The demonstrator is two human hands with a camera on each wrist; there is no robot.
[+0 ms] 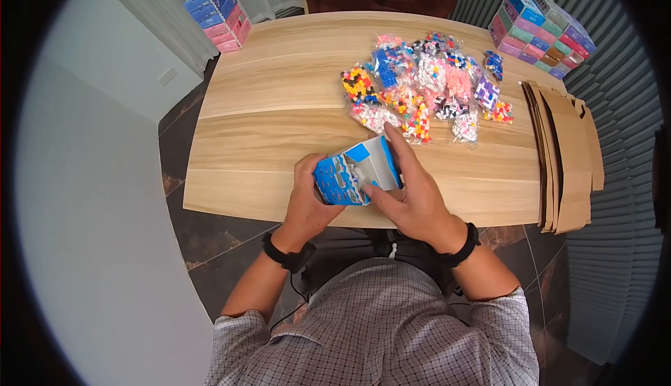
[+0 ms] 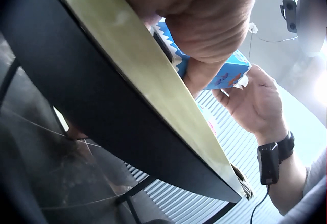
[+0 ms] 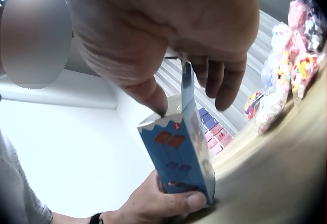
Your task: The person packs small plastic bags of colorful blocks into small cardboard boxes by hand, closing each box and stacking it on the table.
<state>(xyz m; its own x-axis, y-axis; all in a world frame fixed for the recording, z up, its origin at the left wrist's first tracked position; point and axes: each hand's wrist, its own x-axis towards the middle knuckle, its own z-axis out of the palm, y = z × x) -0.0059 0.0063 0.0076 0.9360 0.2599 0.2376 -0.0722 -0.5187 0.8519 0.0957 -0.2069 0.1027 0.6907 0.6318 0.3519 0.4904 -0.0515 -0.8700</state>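
Observation:
A small blue cardboard box [image 1: 333, 182] with printed pictures is held over the table's near edge, its open end toward the right. My left hand [image 1: 305, 194] grips the closed end; in the right wrist view its thumb [image 3: 196, 200] lies across the box's lower part. My right hand [image 1: 421, 203] is at the open end, its thumb [image 3: 153, 99] reaching into the opening and its fingers on the far side of the raised flap [image 3: 187, 86]. Clear plastic with pale contents [image 1: 358, 176] shows inside the box, partly covered by the right thumb.
Several clear bags of coloured small pieces [image 1: 426, 82] lie heaped beyond the hands. Small boxes are stacked at the far left [image 1: 222, 19] and far right [image 1: 538, 33]. Flat brown paper bags [image 1: 570, 155] lie along the right edge of the wooden table [image 1: 258, 120].

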